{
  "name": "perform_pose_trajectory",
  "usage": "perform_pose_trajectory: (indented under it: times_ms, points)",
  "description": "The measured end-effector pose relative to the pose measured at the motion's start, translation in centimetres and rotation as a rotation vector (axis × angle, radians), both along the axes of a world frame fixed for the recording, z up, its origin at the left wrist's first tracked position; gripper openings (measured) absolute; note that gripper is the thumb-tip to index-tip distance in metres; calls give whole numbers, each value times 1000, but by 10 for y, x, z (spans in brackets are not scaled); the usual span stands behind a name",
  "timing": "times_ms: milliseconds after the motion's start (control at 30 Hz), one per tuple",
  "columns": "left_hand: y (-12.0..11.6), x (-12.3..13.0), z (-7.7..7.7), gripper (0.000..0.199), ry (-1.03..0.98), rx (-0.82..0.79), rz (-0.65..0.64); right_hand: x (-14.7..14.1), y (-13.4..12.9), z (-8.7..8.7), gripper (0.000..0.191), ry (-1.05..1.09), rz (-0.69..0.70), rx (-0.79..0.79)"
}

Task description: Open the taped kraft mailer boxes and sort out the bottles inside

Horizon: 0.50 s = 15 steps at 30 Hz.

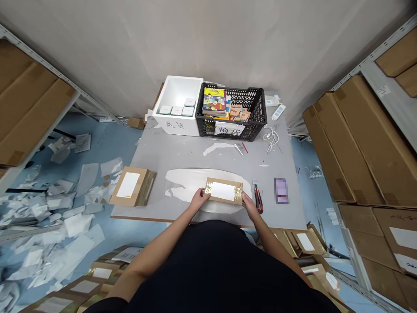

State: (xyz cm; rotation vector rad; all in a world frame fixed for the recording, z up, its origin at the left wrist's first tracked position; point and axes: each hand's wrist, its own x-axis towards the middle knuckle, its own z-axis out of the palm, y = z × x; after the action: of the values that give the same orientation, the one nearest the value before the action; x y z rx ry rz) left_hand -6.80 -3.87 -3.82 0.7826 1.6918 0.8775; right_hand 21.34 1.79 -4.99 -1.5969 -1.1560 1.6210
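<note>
A flat brown cardboard box (pixel 213 198) with a white label and shiny tape at both ends is held near the front of the grey table. My left hand (pixel 199 199) grips its left end, fingers closed on the edge. Around the right end, my right hand (pixel 249 204) is closed too. Just right of that hand lies a red and black utility knife (pixel 258 198). A larger cardboard box (pixel 132 187) with a white label sits at the table's left edge.
At the back stand a white foam box (pixel 179 126) holding several small white boxes and a black crate (pixel 233 130) with books. A white cable (pixel 271 138) and a blurred purple item (pixel 282 191) lie right. Shelves with cartons (pixel 368 139) flank the table; paper scraps (pixel 76 224) litter the floor.
</note>
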Motion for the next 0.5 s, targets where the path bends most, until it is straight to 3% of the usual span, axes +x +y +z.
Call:
perform_pose_trajectory:
  times_ms: [133,267,367,500]
  points:
    - [-11,-17,2,52,116,-26,31,-21,-4,-4,64,-56,22,55]
    - [-18,-18,1,53,90,-30,30,-13,-4,13,59,-132,-90,187]
    - [-18,-15,-1,53,75,-26,37,-4,-3,51,52,-121,-222,240]
    - [-17,-16,-2,54,74,-29,22,6,-12,138,36,-53,-397,360]
